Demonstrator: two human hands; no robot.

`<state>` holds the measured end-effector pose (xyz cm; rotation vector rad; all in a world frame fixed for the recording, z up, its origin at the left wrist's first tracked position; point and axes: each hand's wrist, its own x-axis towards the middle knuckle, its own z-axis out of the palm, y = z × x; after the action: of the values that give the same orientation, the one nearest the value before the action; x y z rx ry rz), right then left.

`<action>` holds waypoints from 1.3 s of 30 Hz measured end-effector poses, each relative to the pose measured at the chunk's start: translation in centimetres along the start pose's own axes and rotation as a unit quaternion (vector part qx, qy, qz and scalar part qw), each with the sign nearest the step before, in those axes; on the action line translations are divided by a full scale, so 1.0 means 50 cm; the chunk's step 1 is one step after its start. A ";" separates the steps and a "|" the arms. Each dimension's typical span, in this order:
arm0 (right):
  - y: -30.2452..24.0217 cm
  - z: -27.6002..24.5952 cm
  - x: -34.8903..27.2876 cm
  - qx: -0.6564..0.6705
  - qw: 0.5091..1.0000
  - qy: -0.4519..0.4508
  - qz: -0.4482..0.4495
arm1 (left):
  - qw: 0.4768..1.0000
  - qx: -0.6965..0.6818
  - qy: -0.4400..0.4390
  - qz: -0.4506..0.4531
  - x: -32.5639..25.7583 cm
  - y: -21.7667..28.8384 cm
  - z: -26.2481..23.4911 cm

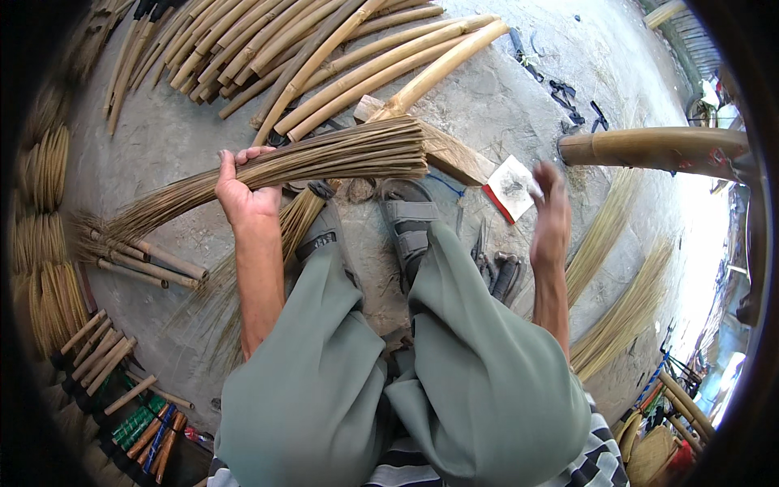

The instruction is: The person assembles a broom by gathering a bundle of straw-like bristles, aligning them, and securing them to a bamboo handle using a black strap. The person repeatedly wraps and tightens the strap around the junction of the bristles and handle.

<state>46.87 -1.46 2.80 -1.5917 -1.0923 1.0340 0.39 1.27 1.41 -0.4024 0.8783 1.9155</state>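
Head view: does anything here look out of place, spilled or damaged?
The white, red-edged item left of the right hand looks odd: dark marks, possibly a spill, blot its pale top. Farther off, dark scraps lie scattered on the floor like litter.

Fisheye cam sits on the head, L one of pair, facing down: knees (312,353) v. near at btm, L hand (246,196) & R hand (550,215) mid-dist., floor (625,77) farther toward top.

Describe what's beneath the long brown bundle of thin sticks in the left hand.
A squared pale wooden beam runs under the bundle and shows past its right end; the covered stretch cannot be seen.
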 end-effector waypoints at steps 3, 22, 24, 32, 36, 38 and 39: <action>-0.050 0.185 0.090 0.120 0.987 -0.082 -0.065 | 0.999 0.004 -0.018 -0.033 -0.013 -0.023 -0.007; -0.098 0.524 0.055 -0.279 0.784 -0.519 -0.197 | 0.987 0.096 -0.122 0.044 -0.045 -0.046 0.020; -0.112 0.504 0.055 -0.081 0.752 -0.653 -0.033 | 0.967 0.104 -0.223 0.057 -0.074 -0.029 0.027; -0.094 0.520 0.009 -0.092 0.831 -0.544 -0.067 | 0.969 0.156 -0.176 0.081 -0.036 -0.035 0.050; -0.096 0.527 -0.008 -0.253 0.824 -0.461 -0.213 | 0.973 0.144 -0.146 0.103 -0.035 -0.014 0.051; -0.115 0.521 0.010 -0.102 0.808 -0.563 -0.139 | 0.974 0.123 -0.177 0.069 -0.046 0.011 0.050; -0.128 0.516 0.022 -0.045 0.780 -0.620 -0.078 | 0.967 0.098 -0.231 0.032 -0.051 0.023 0.049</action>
<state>21.50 6.47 2.92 -0.6845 -2.0812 2.0034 0.83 1.10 5.11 0.1912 0.7613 1.8492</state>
